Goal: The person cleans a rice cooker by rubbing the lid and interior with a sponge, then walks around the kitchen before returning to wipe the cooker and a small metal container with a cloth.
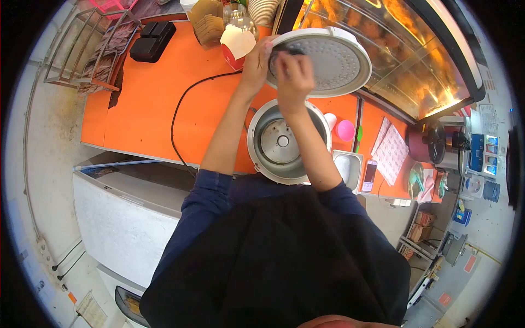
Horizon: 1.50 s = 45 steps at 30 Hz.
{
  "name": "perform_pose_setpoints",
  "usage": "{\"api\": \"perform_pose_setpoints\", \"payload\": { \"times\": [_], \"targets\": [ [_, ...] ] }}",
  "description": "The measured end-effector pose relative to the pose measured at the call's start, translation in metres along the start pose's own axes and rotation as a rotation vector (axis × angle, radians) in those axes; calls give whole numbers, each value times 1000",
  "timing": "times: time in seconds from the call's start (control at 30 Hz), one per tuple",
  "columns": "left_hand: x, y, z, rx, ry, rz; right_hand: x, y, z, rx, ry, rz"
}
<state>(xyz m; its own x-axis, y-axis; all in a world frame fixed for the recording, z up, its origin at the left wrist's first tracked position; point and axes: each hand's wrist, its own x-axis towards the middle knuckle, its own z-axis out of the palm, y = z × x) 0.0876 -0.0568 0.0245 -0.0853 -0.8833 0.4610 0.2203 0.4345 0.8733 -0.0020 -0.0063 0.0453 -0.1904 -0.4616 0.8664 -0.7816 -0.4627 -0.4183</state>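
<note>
A rice cooker (254, 143) stands at the counter's front edge, its lid raised and its inside bare down to the heating plate (280, 141). The grey dimpled underside of the lid (336, 65) faces me. My left hand (256, 66) grips the lid's left rim. Against the left part of that underside, my right hand (295, 79) is closed, fingers bent and slightly blurred. Something dark shows by its fingertips, too hidden to name. Just behind my left hand is a red and white food box (238, 44).
An orange counter (142, 104) carries a black cable, a black container (153, 41), and stacked paper cups (264, 11). A lit glass food warmer (394, 49) stands behind the lid. At right are a pink cup (345, 130), a metal tray (346, 168) and a phone (369, 175).
</note>
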Motion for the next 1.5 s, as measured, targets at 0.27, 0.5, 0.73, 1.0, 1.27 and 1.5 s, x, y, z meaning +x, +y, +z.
{"api": "perform_pose_setpoints", "payload": {
  "times": [0.27, 0.5, 0.73, 1.0, 1.27, 1.5],
  "targets": [
    [-3, -4, 2, -13, -25, 13, 1, 7, -8, 7, -76, -3],
    [2, -2, 0, -4, -9, 10, -9, 6, -1, 35, -97, -42],
    [-7, 4, 1, 52, 5, -1, -77, 62, -48, -99, -499, 132],
    [-5, -2, 4, 49, 19, 34, -23, 52, -30, 5, -541, -382],
    [-2, 1, 2, 29, -22, 5, -54, 84, -58, -130, -577, -377],
    [-1, -1, 2, 30, -34, -14, -46, 116, -83, -178, -787, -556]
  ]
}}
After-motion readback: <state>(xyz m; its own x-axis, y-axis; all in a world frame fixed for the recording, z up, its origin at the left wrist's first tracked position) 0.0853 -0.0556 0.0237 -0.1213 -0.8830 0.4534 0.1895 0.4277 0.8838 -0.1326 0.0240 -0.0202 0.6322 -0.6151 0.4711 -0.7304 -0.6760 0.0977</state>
